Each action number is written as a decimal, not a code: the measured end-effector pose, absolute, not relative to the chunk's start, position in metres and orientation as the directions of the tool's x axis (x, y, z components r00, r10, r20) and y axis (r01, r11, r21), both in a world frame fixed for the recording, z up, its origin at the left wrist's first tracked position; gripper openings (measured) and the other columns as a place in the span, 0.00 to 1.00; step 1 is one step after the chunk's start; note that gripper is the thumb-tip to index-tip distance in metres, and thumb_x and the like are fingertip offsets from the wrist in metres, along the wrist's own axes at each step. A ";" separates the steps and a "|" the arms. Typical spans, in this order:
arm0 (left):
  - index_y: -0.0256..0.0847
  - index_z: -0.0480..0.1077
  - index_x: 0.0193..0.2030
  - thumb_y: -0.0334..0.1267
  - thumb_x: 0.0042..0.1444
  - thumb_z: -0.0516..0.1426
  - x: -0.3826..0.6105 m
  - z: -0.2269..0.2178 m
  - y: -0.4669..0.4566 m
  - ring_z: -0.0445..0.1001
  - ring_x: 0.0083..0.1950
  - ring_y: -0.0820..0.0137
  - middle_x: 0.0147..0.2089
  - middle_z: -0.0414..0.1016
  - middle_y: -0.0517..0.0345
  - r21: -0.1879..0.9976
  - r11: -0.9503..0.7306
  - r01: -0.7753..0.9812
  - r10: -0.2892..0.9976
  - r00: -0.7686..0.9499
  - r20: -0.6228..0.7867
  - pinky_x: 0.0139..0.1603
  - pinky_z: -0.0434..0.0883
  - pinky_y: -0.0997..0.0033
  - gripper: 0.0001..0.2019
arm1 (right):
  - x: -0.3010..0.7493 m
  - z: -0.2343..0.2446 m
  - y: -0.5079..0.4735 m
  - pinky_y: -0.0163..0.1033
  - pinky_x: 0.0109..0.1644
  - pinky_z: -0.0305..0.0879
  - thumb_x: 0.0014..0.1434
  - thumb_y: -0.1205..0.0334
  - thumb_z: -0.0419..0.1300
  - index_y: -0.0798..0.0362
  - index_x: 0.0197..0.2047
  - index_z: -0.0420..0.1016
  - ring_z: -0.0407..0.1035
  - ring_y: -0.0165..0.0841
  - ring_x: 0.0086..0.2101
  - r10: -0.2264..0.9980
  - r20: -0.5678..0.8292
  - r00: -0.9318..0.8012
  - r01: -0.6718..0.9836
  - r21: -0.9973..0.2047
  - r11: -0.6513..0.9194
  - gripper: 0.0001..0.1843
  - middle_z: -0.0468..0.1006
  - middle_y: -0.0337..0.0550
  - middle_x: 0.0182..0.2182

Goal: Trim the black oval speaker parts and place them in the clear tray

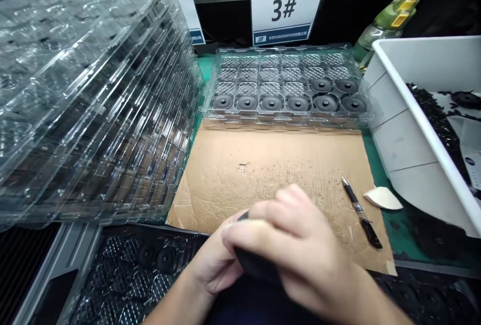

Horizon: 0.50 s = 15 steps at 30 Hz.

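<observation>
Black and round, a small plastic part (251,261) is clasped low in the frame's centre, the fingers of left hand (214,265) and right hand (300,250) closed around it above brown cardboard (270,169). Inspection or trimming seems underway; the clear blister tray (285,84) holds eight finished discs.
</observation>
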<state>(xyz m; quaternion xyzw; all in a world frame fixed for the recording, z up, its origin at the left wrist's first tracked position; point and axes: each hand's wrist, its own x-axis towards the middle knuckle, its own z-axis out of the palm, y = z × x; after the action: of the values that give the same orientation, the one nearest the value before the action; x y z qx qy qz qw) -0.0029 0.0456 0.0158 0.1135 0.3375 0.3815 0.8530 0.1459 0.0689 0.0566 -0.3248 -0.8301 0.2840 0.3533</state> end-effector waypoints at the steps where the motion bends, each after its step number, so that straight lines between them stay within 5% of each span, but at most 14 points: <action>1: 0.40 0.77 0.38 0.38 0.38 0.69 -0.005 0.013 0.045 0.76 0.39 0.69 0.36 0.78 0.59 0.429 0.677 -0.597 0.733 0.493 -0.469 0.42 0.71 0.74 0.17 | 0.148 0.052 0.074 0.39 0.36 0.58 0.65 0.69 0.44 0.51 0.43 0.75 0.66 0.31 0.32 0.776 0.378 -0.505 0.339 -0.740 0.581 0.17 0.76 0.40 0.33; 5: 0.45 0.74 0.47 0.42 0.38 0.69 -0.017 0.003 0.041 0.78 0.44 0.63 0.46 0.79 0.56 0.296 0.650 -0.700 0.757 0.559 -0.340 0.46 0.72 0.71 0.25 | 0.162 0.011 0.095 0.36 0.36 0.64 0.64 0.67 0.51 0.49 0.45 0.74 0.69 0.31 0.35 0.947 0.192 -0.258 0.420 -0.860 0.289 0.12 0.76 0.40 0.36; 8: 0.44 0.74 0.47 0.41 0.42 0.67 -0.024 -0.001 0.041 0.78 0.44 0.63 0.46 0.80 0.56 0.247 0.627 -0.739 0.776 0.563 -0.286 0.43 0.72 0.73 0.23 | 0.162 -0.036 0.097 0.38 0.37 0.68 0.62 0.63 0.54 0.49 0.43 0.77 0.71 0.33 0.35 0.958 0.075 -0.276 0.471 -0.859 0.202 0.11 0.76 0.42 0.35; 12: 0.41 0.73 0.48 0.43 0.44 0.66 -0.030 -0.003 0.040 0.78 0.45 0.62 0.46 0.79 0.54 0.187 0.617 -0.764 0.783 0.571 -0.247 0.42 0.73 0.72 0.23 | 0.150 -0.077 0.080 0.48 0.47 0.68 0.61 0.61 0.54 0.51 0.45 0.76 0.68 0.41 0.47 0.974 0.077 -0.215 0.512 -0.840 0.179 0.13 0.71 0.50 0.46; 15: 0.42 0.73 0.49 0.44 0.45 0.65 -0.033 -0.004 0.040 0.77 0.46 0.62 0.46 0.78 0.53 0.161 0.617 -0.770 0.780 0.574 -0.249 0.43 0.74 0.71 0.23 | 0.145 -0.075 0.068 0.46 0.44 0.70 0.63 0.61 0.51 0.51 0.47 0.74 0.67 0.40 0.47 0.988 0.101 -0.120 0.513 -0.845 0.149 0.13 0.68 0.51 0.47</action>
<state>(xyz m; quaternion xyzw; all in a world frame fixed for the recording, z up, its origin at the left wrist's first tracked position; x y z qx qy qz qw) -0.0326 0.0396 -0.0040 0.0173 0.1490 0.4371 0.8868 0.1450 0.0685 -0.0751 -0.5604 -0.6695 0.3341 0.3551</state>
